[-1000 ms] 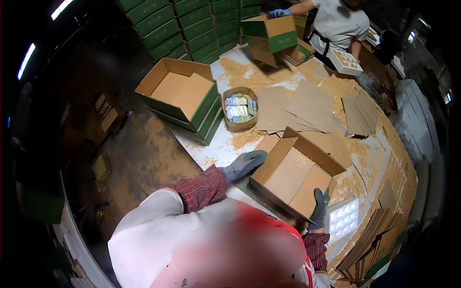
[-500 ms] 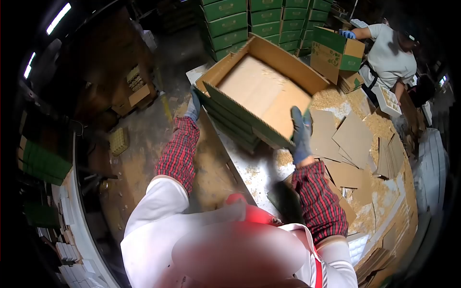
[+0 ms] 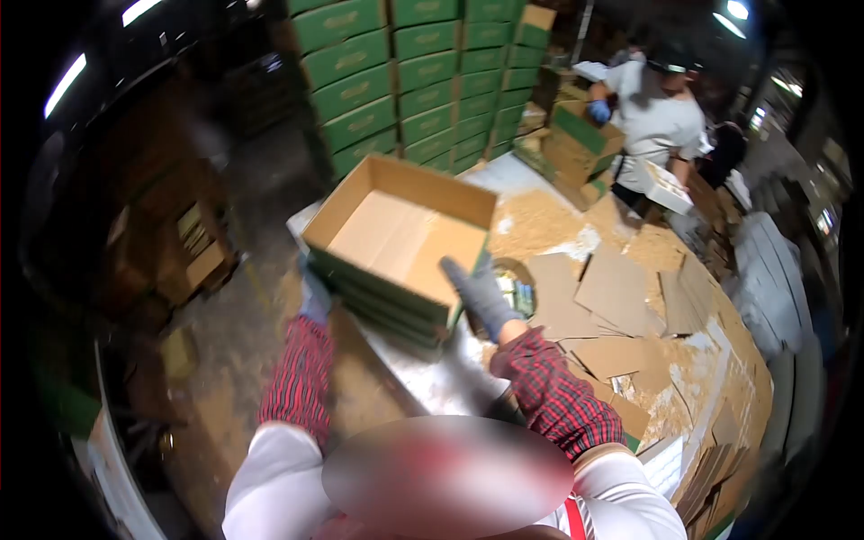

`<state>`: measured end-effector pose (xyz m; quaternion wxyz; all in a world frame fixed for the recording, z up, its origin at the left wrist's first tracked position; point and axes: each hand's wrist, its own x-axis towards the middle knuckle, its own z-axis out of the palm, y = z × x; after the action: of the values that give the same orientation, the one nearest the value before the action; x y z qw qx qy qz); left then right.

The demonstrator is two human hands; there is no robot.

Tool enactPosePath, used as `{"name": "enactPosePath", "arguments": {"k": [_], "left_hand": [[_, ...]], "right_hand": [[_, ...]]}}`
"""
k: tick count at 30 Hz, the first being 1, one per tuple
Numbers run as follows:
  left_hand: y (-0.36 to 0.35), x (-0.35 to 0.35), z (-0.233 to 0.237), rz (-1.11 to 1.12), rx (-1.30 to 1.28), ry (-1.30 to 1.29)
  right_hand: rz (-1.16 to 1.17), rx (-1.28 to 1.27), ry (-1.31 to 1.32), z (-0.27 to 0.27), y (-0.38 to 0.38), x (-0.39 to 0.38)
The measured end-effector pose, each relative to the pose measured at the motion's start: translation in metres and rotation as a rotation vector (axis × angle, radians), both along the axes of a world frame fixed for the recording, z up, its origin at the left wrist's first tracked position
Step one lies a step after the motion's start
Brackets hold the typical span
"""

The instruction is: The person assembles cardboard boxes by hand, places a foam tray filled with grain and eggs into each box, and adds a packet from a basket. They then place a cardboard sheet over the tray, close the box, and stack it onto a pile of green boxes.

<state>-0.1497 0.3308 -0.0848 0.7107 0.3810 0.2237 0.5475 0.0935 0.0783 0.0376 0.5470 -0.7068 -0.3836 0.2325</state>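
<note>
An open green cardboard box [image 3: 396,243], brown inside and without a lid, sits on top of other green box trays at the table's left end. My left hand [image 3: 314,292], in a grey glove, is closed on the left side of the box stack; its fingertips are partly hidden. My right hand [image 3: 481,292], also gloved, grips the right side, with its thumb over the near corner. Only a bare cardboard bottom shows inside the box.
Green boxes [image 3: 427,81] are stacked high behind the table. Flat cardboard sheets [image 3: 621,288] and sawdust [image 3: 540,220] lie on the right. A round container [image 3: 515,288] stands beside my right hand. A co-worker [image 3: 661,112] holds a white tray [image 3: 666,187] beside an open carton [image 3: 576,144].
The box has settled level onto the stack below it, with both hands still on it. My view has turned, and the co-worker's carton now appears lower and tilted.
</note>
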Motion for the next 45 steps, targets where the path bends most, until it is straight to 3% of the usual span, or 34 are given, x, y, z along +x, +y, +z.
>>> {"name": "enactPosePath", "arguments": {"k": [1,2,4,8,11,13,15,17,18,19,20,21,23,24,25,26,27,28,30,32,33,35,36,38,39,42,43,44,45], "left_hand": [[-0.007,0.007,0.013,-0.057,-0.013,-0.219],[-0.014,0.009,0.028,0.013,0.093,-0.019],[-0.01,0.009,0.055,-0.005,-0.02,0.079],[0.049,-0.006,0.024,0.014,0.201,0.215],[0.043,-0.001,0.02,-0.094,0.174,0.227],[0.045,-0.001,0.012,-0.044,0.052,0.215],[0.025,-0.046,-0.002,-0.01,0.065,0.31],[0.002,-0.064,-0.027,0.205,0.08,0.31],[-0.026,-0.051,-0.061,0.427,0.007,0.233],[-0.08,-0.051,-0.085,0.373,0.054,0.389],[-0.129,-0.047,-0.095,-0.041,-0.076,0.381],[-0.226,-0.004,-0.071,-0.147,-0.133,0.536],[-0.326,0.044,-0.094,-0.566,0.249,0.974],[-0.363,0.073,-0.093,-0.751,0.323,1.119],[-0.383,0.098,-0.138,-0.739,0.474,1.194],[-0.409,0.121,-0.1,-0.779,0.678,1.406],[-0.423,0.136,-0.09,-0.8,0.692,1.439],[-0.435,0.148,-0.072,-0.891,0.6,1.423],[-0.446,0.159,-0.086,-0.84,0.707,1.415],[-0.447,0.164,-0.107,-0.704,0.663,1.408],[-0.433,0.164,-0.147,-0.69,0.584,1.275],[-0.441,0.159,-0.134,-0.694,0.38,1.119],[-0.452,0.158,-0.09,-0.704,0.263,1.091],[-0.436,0.16,-0.111,-0.766,0.051,0.972],[-0.429,0.154,-0.108,-0.82,0.12,1.008],[-0.433,0.135,-0.053,-0.807,0.241,0.925],[-0.415,0.133,-0.076,-0.72,0.491,0.953],[-0.402,0.128,-0.074,-0.813,0.228,0.933],[-0.401,0.127,-0.048,-0.968,-0.033,0.737]], "right_hand": [[-0.098,-0.13,-0.029,-0.005,0.007,-0.003],[-0.105,-0.114,0.015,-0.01,0.017,-0.005],[-0.204,-0.208,0.143,0.009,0.027,-0.019],[-0.294,-0.385,0.207,0.033,0.055,-0.041],[-0.2,-0.208,0.236,0.013,0.023,-0.04],[0.005,-0.042,0.157,-0.044,-0.033,-0.001],[-0.198,0.171,0.501,-0.039,-0.133,-0.021],[-0.512,0.022,0.199,-0.104,-0.242,0.006],[-0.714,-0.233,-0.273,-0.149,-0.31,0.024],[-0.776,-0.688,-0.433,-0.154,-0.381,0.03],[-0.912,-0.925,-0.327,-0.165,-0.438,0.03],[-0.968,-1.167,-0.126,-0.161,-0.48,0.027],[-0.957,-1.238,-0.177,-0.203,-0.545,0.019],[-0.919,-1.234,-0.118,-0.181,-0.539,0.013],[-0.883,-1.193,-0.137,-0.189,-0.54,0.019],[-0.853,-1.161,-0.146,-0.197,-0.545,0.022],[-0.947,-1.163,-0.14,-0.17,-0.534,0.015],[-0.996,-1.144,-0.142,-0.18,-0.545,0.017],[-0.888,-1.263,-0.068,-0.175,-0.538,0.02],[-0.873,-1.231,0.112,-0.142,-0.531,0.031],[-0.902,-1.197,0.127,-0.144,-0.535,0.038],[-0.965,-1.131,0.148,-0.151,-0.551,0.054],[-1.026,-1.013,0.224,-0.152,-0.558,0.065],[-1.118,-0.766,0.37,-0.156,-0.569,0.084],[-1.09,-0.467,0.527,-0.161,-0.575,0.081],[-0.886,-0.309,0.642,-0.164,-0.594,0.085],[-0.962,-0.217,0.63,-0.149,-0.591,0.077],[-1.041,-0.123,0.618,-0.117,-0.583,0.069],[-1.036,-0.049,0.633,-0.081,-0.577,0.067]]}}
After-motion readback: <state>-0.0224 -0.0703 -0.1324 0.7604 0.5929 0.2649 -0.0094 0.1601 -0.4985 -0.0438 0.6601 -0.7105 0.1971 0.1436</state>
